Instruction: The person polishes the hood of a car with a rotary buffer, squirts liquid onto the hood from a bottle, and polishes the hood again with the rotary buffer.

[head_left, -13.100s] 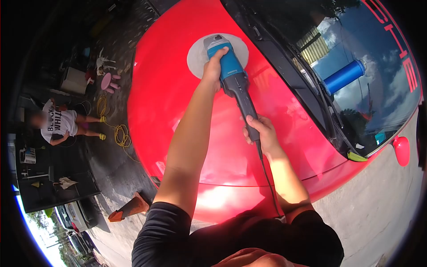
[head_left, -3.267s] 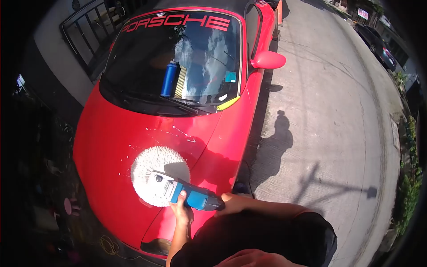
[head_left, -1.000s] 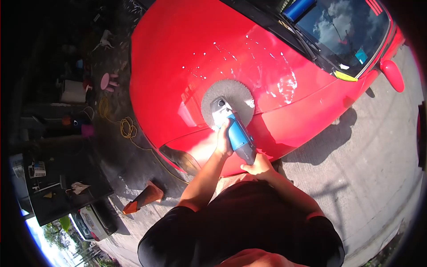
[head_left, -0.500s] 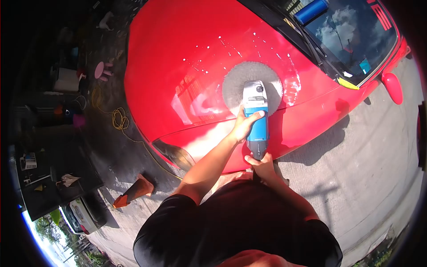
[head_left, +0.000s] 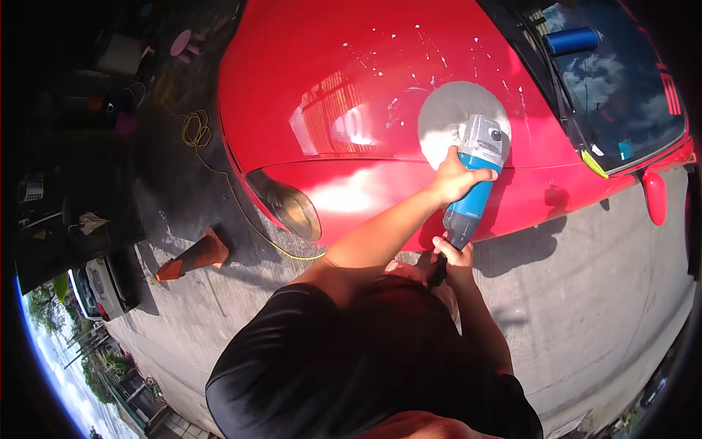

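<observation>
A blue and silver power polisher point(head_left: 477, 183) with a black rear handle sits on the red car hood point(head_left: 278, 95). Its round, pale pad point(head_left: 442, 110) looks blurred and lies over the hood near the side crease. My left hand point(head_left: 461, 178) is closed around the blue body just behind the silver head, thumb across the top. Farther back, my right hand point(head_left: 457, 256) grips the black handle, its thumb on the near side. White spots and streaks of liquid point(head_left: 376, 72) dot the paint beyond the pad.
A blue cylinder point(head_left: 570, 41) rests on the windshield, and a yellow strip point(head_left: 594, 164) lies at its lower corner. The side mirror point(head_left: 654, 199) juts out right. A yellow cord point(head_left: 232, 197) runs along the ground past the headlight point(head_left: 289, 205). An orange cone point(head_left: 194, 256) lies left.
The polisher has moved right along the hood, closer to the windshield, and tilts more. Both hands keep their hold. Fewer white smears show beside the pad. My view has turned too.
</observation>
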The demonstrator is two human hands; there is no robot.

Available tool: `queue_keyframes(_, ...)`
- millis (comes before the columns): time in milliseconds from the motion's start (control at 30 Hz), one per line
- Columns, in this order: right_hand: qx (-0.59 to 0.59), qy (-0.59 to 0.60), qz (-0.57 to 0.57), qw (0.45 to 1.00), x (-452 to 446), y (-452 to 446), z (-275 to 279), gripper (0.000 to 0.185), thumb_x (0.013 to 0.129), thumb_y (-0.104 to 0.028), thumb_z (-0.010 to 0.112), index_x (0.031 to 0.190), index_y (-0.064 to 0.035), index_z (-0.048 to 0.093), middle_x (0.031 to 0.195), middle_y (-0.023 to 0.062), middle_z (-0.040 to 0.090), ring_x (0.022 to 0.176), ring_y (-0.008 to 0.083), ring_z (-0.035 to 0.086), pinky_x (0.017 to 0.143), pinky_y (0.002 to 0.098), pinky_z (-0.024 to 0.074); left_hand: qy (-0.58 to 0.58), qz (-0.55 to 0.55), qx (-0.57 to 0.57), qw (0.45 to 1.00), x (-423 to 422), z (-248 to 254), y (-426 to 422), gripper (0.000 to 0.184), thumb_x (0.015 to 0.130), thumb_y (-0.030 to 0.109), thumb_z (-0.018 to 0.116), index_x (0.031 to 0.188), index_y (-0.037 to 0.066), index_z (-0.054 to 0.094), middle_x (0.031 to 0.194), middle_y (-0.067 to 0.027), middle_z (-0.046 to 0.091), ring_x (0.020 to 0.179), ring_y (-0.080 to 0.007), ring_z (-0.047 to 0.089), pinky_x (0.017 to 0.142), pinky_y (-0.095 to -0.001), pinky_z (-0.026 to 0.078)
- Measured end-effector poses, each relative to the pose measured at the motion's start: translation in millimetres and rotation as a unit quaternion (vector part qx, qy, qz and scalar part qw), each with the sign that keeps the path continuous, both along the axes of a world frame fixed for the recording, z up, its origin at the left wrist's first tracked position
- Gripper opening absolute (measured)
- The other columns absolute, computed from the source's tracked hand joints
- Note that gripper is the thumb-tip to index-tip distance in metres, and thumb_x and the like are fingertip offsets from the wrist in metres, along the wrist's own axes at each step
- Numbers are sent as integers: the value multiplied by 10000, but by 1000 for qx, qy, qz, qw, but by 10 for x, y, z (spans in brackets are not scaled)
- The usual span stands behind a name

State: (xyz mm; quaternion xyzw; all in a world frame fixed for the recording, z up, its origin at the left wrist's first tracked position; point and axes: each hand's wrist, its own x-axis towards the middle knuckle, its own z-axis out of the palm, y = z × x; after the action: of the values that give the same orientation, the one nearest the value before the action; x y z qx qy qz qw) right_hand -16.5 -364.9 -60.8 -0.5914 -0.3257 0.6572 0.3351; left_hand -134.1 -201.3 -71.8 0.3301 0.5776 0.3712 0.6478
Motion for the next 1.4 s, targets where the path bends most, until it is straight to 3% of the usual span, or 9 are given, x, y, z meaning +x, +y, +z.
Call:
queue_keyframes(100, -19, 28, 56, 998, -243, -43, -248, 178, 922, -128, 789, 976, -6, 671, 725, 82, 678, 587, 175, 647, 560, 335, 511, -3, 47, 5, 999, -477, -71, -160, 993, 705, 436, 962, 1366, -75, 425, 1240, -252, 682, 1097, -318, 731, 932, -433, 625)
queue_keyframes(200, -4, 46, 128, 991, -516, -114, -479, 187, 908, -136, 807, 832, -5, 698, 647, 50, 674, 550, 122, 633, 532, 317, 480, -41, 103, 38, 993, -940, -221, -405, 892, 782, 358, 933, 1389, -49, 423, 1207, -207, 673, 1001, -271, 731, 843, -424, 647)
queue_keyframes(400, -21, 73, 176, 981, -1174, -275, -683, 161, 867, -109, 824, 842, -24, 690, 638, 9, 639, 534, 111, 607, 506, 321, 469, -46, 189, 27, 981, -1837, -248, -906, 522, 841, 256, 889, 1214, -2, 631, 991, -120, 713, 808, -203, 724, 711, -371, 624)
queue_keyframes(533, -56, 62, 234, 969, -1567, -193, -719, 167, 850, -120, 830, 832, -40, 685, 641, 17, 629, 527, 127, 594, 501, 335, 469, -74, 255, -23, 964, -2311, -371, -1100, 501, 901, 296, 828, 1248, 3, 615, 992, -112, 706, 797, -214, 712, 721, -385, 628)
queue_keyframes(667, -68, 59, 248, 965, -1750, -209, -901, 175, 854, -119, 825, 818, -24, 683, 651, 31, 639, 518, 134, 602, 479, 328, 459, -79, 218, -64, 971, -2572, -478, -1104, 512, 957, 422, 763, 1219, 7, 618, 954, -105, 705, 789, -229, 726, 740, -396, 641)
queue_keyframes(900, -64, 78, 177, 979, -1072, -385, -444, 160, 862, -62, 826, 939, -27, 690, 714, 18, 665, 588, 108, 616, 524, 323, 472, -77, 192, -2, 978, -1708, -187, -1033, 480, 897, 316, 836, 1224, 32, 628, 977, -95, 691, 792, -207, 700, 712, -378, 618)
queue_keyframes(1000, 26, 55, 152, 986, -736, -492, -561, 145, 875, -88, 815, 918, -16, 696, 709, 18, 677, 611, 110, 630, 570, 336, 496, -83, 130, 13, 988, -1188, 23, -840, 494, 882, 311, 851, 1222, 19, 643, 984, -103, 705, 810, -211, 711, 726, -378, 623)
queue_keyframes(1200, -32, 125, 1, 992, -115, -51, 58, 183, 917, -108, 804, 814, -32, 673, 629, 24, 640, 541, 130, 621, 510, 325, 479, -41, -23, 16, 999, -90, 567, -100, 803, 791, 332, 930, 1353, -56, 506, 1097, -207, 700, 889, -269, 742, 779, -428, 660)
queue_keyframes(1400, 10, 193, -120, 974, 330, 248, -6, 106, 951, -60, 755, 933, 38, 719, 744, 97, 699, 580, 179, 663, 530, 330, 527, -12, -91, 37, 995, 701, 745, 372, 930, 786, 407, 941, 1415, -64, 444, 1161, -235, 683, 950, -308, 757, 804, -450, 670)
